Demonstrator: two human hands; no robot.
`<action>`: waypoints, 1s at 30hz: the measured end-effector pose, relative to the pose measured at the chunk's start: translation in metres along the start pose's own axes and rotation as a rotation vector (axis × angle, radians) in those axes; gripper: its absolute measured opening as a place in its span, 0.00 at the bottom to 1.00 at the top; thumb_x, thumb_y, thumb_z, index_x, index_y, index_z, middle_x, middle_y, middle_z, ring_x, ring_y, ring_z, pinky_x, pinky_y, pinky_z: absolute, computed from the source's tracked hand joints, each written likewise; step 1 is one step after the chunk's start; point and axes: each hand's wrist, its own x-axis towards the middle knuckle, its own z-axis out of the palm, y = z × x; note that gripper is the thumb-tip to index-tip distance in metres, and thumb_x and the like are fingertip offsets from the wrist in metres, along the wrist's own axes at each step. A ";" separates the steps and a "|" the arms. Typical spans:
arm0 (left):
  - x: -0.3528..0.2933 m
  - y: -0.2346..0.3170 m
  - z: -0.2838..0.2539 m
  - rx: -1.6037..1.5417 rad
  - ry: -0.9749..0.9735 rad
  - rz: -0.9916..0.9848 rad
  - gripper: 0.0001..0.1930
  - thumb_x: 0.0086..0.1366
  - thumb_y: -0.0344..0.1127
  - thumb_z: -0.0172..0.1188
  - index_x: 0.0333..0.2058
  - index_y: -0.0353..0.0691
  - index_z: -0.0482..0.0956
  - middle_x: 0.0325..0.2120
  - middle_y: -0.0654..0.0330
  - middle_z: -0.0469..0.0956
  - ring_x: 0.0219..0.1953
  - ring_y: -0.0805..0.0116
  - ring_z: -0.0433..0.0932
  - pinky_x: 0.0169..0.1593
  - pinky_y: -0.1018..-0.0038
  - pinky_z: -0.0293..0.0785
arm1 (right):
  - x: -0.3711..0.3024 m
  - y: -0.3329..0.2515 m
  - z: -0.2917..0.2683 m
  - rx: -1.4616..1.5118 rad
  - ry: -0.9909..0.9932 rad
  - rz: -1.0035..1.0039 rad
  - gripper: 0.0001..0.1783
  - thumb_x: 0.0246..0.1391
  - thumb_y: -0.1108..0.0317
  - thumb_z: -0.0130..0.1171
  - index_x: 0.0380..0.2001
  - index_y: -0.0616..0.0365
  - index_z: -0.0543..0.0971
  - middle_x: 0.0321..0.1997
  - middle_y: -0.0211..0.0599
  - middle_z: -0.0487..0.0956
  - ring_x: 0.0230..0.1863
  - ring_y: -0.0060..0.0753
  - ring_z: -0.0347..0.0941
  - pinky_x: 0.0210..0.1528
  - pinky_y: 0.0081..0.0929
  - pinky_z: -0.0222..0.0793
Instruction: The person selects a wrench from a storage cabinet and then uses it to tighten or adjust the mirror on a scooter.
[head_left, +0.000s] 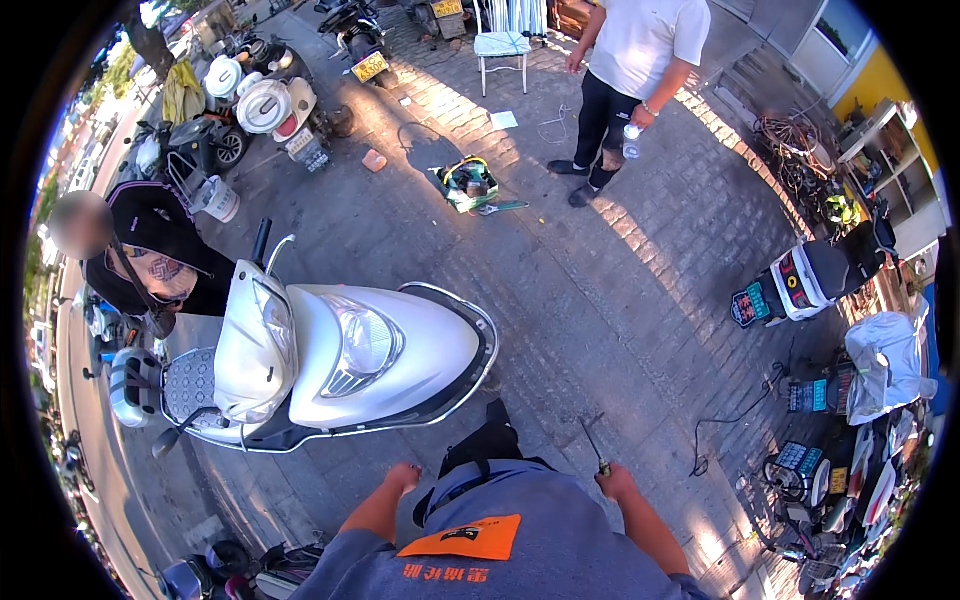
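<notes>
My right hand (pixel 618 483) is closed round the handle of a screwdriver (pixel 593 447), its long thin shaft pointing forward and slightly left. At my left side my left hand (pixel 405 477) hangs with the fingers curled; whether anything small is inside cannot be seen. Ahead and to the left stands a silver-white scooter (pixel 430 337), its front end facing right. Neither hand touches it. The left hand is the nearer of the two to the scooter's lower edge trim.
A green toolbox (pixel 466 200) and a wrench (pixel 503 207) lie on the paving ahead. One person (pixel 160 245) is beside the scooter's far side; another (pixel 650 50) stands ahead holding a bottle (pixel 631 140). Parked scooters (pixel 800 280) and a black cable (pixel 725 420) are on the right.
</notes>
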 end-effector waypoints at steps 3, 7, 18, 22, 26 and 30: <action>0.039 0.040 -0.024 0.107 0.041 0.283 0.23 0.73 0.52 0.51 0.44 0.37 0.84 0.43 0.42 0.84 0.49 0.39 0.81 0.51 0.52 0.77 | 0.018 -0.016 -0.045 -0.016 0.044 -0.030 0.25 0.57 0.49 0.62 0.50 0.55 0.79 0.51 0.56 0.84 0.55 0.62 0.79 0.57 0.52 0.75; 0.041 0.167 -0.122 -0.323 0.144 0.161 0.23 0.73 0.53 0.52 0.40 0.37 0.82 0.36 0.44 0.84 0.42 0.43 0.82 0.47 0.54 0.75 | 0.041 -0.050 -0.095 -0.018 0.190 -0.064 0.22 0.57 0.51 0.64 0.44 0.58 0.78 0.46 0.56 0.84 0.52 0.63 0.79 0.53 0.53 0.74; 0.025 0.345 -0.150 -0.682 0.318 0.109 0.22 0.74 0.54 0.54 0.38 0.39 0.82 0.34 0.48 0.83 0.41 0.49 0.82 0.47 0.59 0.75 | 0.220 -0.143 -0.259 -0.193 0.256 -0.398 0.18 0.58 0.54 0.63 0.43 0.57 0.77 0.42 0.55 0.84 0.47 0.66 0.80 0.48 0.58 0.73; 0.017 0.382 -0.136 -0.862 0.472 -0.149 0.21 0.74 0.53 0.54 0.39 0.38 0.82 0.33 0.47 0.83 0.39 0.49 0.83 0.47 0.57 0.76 | 0.291 -0.158 -0.341 -0.068 0.066 -0.441 0.20 0.58 0.54 0.64 0.43 0.59 0.77 0.42 0.55 0.84 0.47 0.66 0.80 0.48 0.53 0.74; 0.009 0.390 -0.087 -1.084 0.569 -0.351 0.21 0.74 0.50 0.55 0.39 0.35 0.84 0.32 0.53 0.84 0.38 0.61 0.80 0.45 0.63 0.75 | 0.379 -0.160 -0.395 -0.172 -0.044 -0.582 0.10 0.58 0.64 0.64 0.36 0.59 0.77 0.23 0.35 0.77 0.21 0.30 0.74 0.27 0.38 0.71; -0.004 0.401 -0.055 -1.177 0.608 -0.517 0.22 0.73 0.51 0.55 0.39 0.36 0.85 0.36 0.49 0.86 0.41 0.53 0.83 0.48 0.60 0.75 | 0.415 -0.232 -0.427 -0.426 -0.097 -0.760 0.14 0.58 0.60 0.64 0.38 0.60 0.79 0.30 0.44 0.82 0.31 0.45 0.80 0.36 0.43 0.74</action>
